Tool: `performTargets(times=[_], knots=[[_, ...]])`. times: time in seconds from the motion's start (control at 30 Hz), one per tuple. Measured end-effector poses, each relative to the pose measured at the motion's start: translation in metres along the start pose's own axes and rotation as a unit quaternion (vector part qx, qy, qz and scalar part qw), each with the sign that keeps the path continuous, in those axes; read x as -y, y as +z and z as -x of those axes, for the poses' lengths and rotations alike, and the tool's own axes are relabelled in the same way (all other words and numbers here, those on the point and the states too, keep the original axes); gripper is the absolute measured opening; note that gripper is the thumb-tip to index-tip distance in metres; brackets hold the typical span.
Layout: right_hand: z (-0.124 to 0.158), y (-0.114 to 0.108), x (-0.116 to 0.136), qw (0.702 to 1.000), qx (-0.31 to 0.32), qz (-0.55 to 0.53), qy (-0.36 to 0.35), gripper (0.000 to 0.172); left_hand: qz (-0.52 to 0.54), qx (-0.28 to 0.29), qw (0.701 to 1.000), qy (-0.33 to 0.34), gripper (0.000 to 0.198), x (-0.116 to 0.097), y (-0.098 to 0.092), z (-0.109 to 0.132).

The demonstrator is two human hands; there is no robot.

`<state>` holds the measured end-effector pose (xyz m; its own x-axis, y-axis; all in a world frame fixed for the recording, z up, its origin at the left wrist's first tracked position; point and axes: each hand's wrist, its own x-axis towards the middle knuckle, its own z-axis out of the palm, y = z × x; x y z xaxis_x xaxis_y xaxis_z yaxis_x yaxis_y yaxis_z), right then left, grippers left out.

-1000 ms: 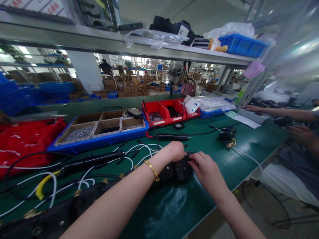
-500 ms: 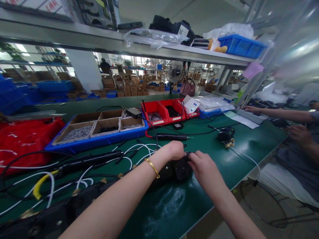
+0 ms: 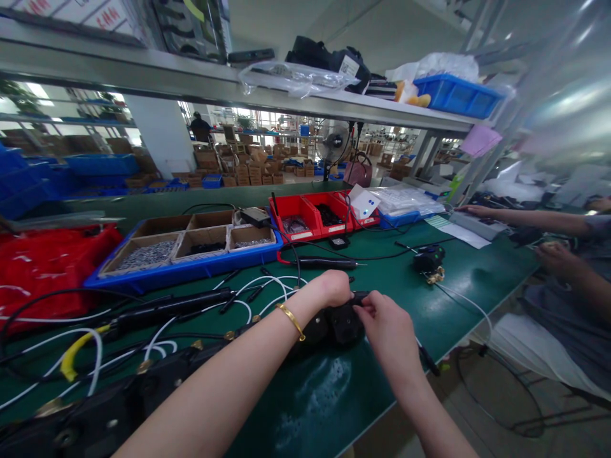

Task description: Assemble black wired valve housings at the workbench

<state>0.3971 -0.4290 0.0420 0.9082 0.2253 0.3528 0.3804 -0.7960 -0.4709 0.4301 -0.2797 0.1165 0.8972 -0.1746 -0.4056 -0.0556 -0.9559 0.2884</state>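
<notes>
A black plastic part (image 3: 334,326) with round openings lies on the green bench (image 3: 458,305) in front of me. My left hand (image 3: 333,287), a gold bangle on its wrist, curls over the part's far side and grips it. My right hand (image 3: 387,324) pinches at the part's top right edge, fingers closed. What the fingertips press on is hidden. A black cable trails from the part towards the bench edge on the right.
White and black cables (image 3: 258,289), an electric screwdriver (image 3: 329,261), a blue tray of screw boxes (image 3: 191,251), red bins (image 3: 310,219) and a small black part with brass fittings (image 3: 429,261) lie beyond. More black parts (image 3: 119,407) sit at lower left. A co-worker's arms (image 3: 563,254) work at right.
The view has shifted slightly. My right hand has crept a little left and up on the part; my left hand has stayed in place.
</notes>
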Motion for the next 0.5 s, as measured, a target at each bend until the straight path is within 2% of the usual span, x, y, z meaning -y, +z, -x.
performTargets(times=[0.3,0.5], knots=[[-0.0028,0.0028,0.0044,0.993,0.009,-0.039,0.115,0.019,0.002,0.003,1.0,-0.001,0.032,0.0001,0.0003,-0.0014],[-0.0032,0.0061,0.0037,0.989,0.006,-0.072,0.132,0.02,-0.005,0.003,1.0,0.0,0.033,0.0015,-0.0004,-0.0009]])
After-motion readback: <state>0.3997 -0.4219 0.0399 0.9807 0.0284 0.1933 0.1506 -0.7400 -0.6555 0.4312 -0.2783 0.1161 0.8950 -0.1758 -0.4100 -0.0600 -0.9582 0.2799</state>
